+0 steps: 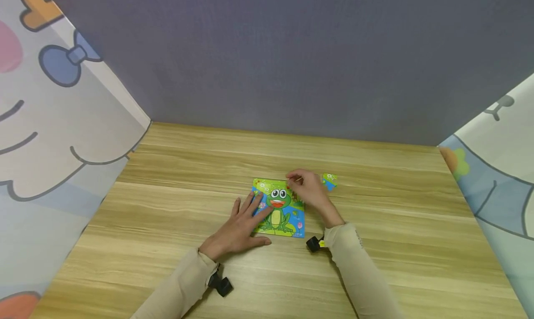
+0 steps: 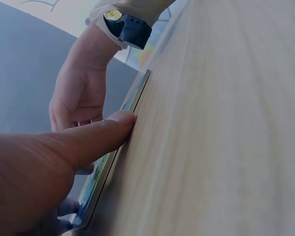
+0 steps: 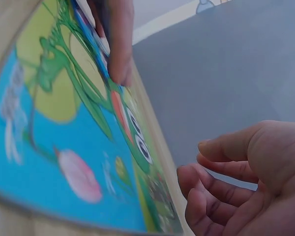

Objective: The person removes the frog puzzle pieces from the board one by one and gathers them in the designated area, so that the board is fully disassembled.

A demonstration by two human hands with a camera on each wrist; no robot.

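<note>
A square frog picture puzzle [image 1: 276, 219] lies flat on the table, green and blue with a red-mouthed frog. My left hand [image 1: 239, 228] rests on its left side with fingers spread; the left thumb [image 2: 101, 137] reaches along the near edge in the left wrist view. Over the puzzle's upper right corner is my right hand [image 1: 308, 189]. In the right wrist view, its fingers [image 3: 226, 191] are loosely bent, the thumb lies close to the index finger, and nothing shows between them. A loose puzzle piece [image 1: 329, 181], green and blue, lies just right of that hand.
The wood-grain table [image 1: 187, 170] extends around the puzzle on all sides. A grey panel [image 1: 292, 64] stands along its far edge. Cartoon-printed walls [image 1: 96, 124] flank the left and right. Both wrists carry small black cameras [image 1: 223, 285].
</note>
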